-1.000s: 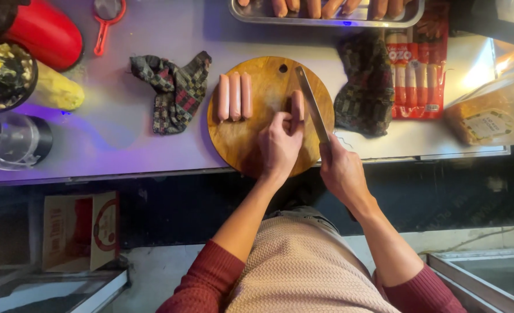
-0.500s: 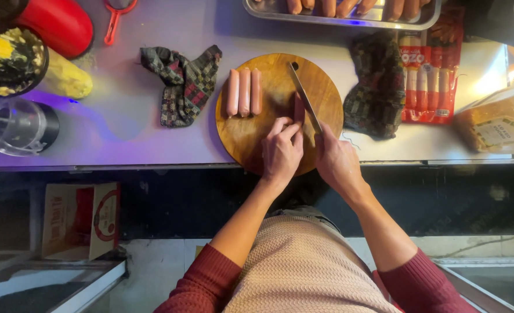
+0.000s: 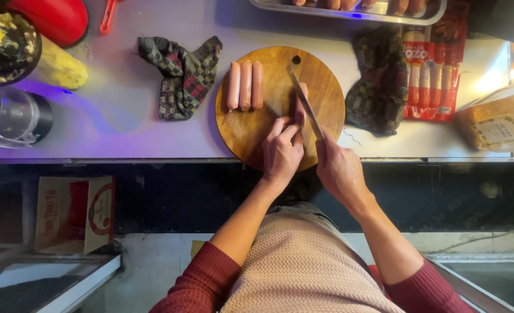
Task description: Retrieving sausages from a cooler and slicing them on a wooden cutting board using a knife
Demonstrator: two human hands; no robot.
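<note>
A round wooden cutting board (image 3: 321, 87) lies on the grey counter. Three pink sausages (image 3: 245, 85) rest side by side on its left part. My left hand (image 3: 281, 152) pins a fourth sausage (image 3: 299, 109) near the board's middle with its fingertips. My right hand (image 3: 339, 168) grips the handle of a knife (image 3: 305, 101), whose blade lies along that sausage and points away from me.
A checked cloth (image 3: 181, 74) lies left of the board, a dark cloth (image 3: 380, 87) right of it. A sausage packet (image 3: 434, 75), a bagged bread (image 3: 498, 122), a metal tray (image 3: 350, 8), red and yellow bottles (image 3: 54, 35) and a clear jug (image 3: 10, 116) ring the counter.
The camera view has shifted slightly. Both hands stay on the board, with the knife blade now laid lengthwise over the held sausage.
</note>
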